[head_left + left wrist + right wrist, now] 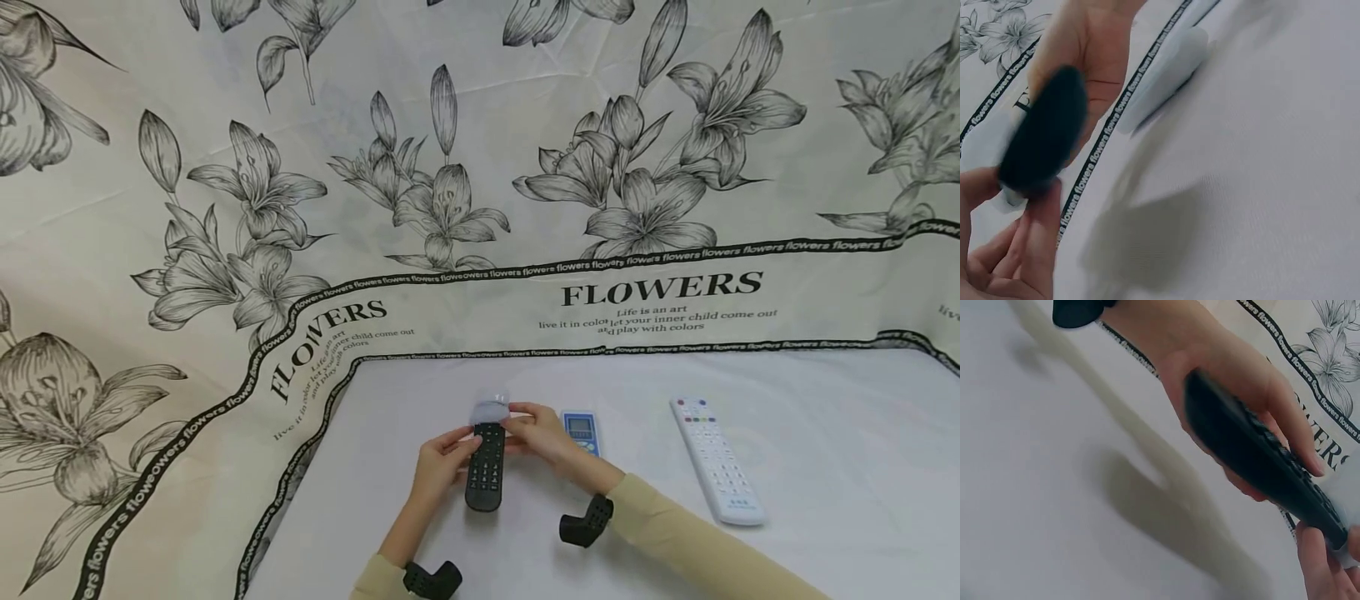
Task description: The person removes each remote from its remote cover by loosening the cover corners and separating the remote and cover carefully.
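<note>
A black remote control [485, 479] is held above the white table, its button side up in the head view. My left hand [437, 467] grips its left side near the upper end, thumb on the face. A clear plastic cover [491, 408] sits at the remote's far end. The fingers of my right hand [546, 435] pinch the cover's right edge beside the remote. In the right wrist view the left hand [1235, 381] lies behind the remote [1254, 456], while the right fingertips [1313, 553] are at its far end. How far the cover reaches over the remote is unclear.
A blue and white remote control [581, 427] lies behind the right hand, partly hidden by it. Farther right lies a long white remote control [717, 462]. The white table [847, 467] meets a flower-printed cloth [465, 317] at the back and left.
</note>
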A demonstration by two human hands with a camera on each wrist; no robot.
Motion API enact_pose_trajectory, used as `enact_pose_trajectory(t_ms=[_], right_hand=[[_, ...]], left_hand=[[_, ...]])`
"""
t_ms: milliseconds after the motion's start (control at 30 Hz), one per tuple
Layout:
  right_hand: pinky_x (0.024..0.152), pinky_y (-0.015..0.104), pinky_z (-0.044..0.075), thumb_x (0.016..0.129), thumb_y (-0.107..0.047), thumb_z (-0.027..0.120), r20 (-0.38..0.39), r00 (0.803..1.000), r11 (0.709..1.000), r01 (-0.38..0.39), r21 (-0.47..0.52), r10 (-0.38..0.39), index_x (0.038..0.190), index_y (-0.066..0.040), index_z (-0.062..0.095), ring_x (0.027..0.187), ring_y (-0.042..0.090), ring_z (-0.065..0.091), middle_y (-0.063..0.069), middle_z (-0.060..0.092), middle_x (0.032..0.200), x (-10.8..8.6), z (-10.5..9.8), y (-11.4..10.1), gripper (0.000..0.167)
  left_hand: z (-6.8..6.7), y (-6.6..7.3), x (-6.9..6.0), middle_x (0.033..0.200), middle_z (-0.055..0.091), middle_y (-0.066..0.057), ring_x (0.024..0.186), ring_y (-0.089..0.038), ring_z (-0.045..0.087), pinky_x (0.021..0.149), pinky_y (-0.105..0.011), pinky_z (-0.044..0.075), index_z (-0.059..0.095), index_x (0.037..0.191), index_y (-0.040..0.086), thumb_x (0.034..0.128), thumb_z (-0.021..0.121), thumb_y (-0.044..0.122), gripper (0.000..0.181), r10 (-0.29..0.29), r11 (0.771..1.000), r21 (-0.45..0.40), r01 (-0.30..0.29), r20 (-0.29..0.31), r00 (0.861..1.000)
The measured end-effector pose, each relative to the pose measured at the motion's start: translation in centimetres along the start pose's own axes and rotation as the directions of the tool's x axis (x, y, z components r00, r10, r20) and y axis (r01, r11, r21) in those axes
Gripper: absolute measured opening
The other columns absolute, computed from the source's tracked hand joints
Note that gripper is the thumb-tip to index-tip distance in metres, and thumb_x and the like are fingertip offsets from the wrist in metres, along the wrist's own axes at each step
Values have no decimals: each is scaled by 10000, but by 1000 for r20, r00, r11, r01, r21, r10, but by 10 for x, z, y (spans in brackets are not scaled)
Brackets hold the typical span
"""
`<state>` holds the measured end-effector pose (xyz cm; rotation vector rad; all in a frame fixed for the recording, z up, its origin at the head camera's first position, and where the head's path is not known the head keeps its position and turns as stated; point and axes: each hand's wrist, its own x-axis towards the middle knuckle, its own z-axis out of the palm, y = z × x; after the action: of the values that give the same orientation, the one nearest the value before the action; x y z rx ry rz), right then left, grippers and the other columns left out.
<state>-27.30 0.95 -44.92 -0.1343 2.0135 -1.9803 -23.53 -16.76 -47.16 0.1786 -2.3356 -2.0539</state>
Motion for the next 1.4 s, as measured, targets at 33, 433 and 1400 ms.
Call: enact_pose_trajectory(t_ms=[33, 433, 1400], right_hand=[[737, 319, 589, 957, -46, 509, 2, 1000, 1000, 4, -4, -4, 1381, 100, 390, 792, 164, 691, 303, 615, 1190, 1, -1, 0, 464], [881, 356, 550, 917, -126, 537, 80, 996, 999, -21, -33, 24, 1374, 68, 443, 1008, 214, 665, 237, 613, 1251, 9, -14, -5, 506], [757, 229, 568, 921, -181, 630, -171, 984, 996, -52, -73, 39, 1161, 72, 634, 744, 38, 640, 146, 707, 1049, 40, -12, -15, 349]], left_hand=[[-1, 0, -1, 978, 730, -119, 691, -44, 647, 564, -206, 534, 595, 1241, -60, 875, 688, 256, 493, -22, 1000, 10, 22, 44, 999], [-2, -5, -3, 1075, 709, -162, 723, -51, 657, 617, -204, 553, 544, 1252, -128, 873, 673, 157, 491, -64, 994, -79, 78, 167, 984], [4, -9, -6, 941, 710, -85, 697, -33, 629, 565, -195, 534, 591, 1204, -115, 840, 693, 107, 438, 38, 999, -12, -36, 139, 990]])
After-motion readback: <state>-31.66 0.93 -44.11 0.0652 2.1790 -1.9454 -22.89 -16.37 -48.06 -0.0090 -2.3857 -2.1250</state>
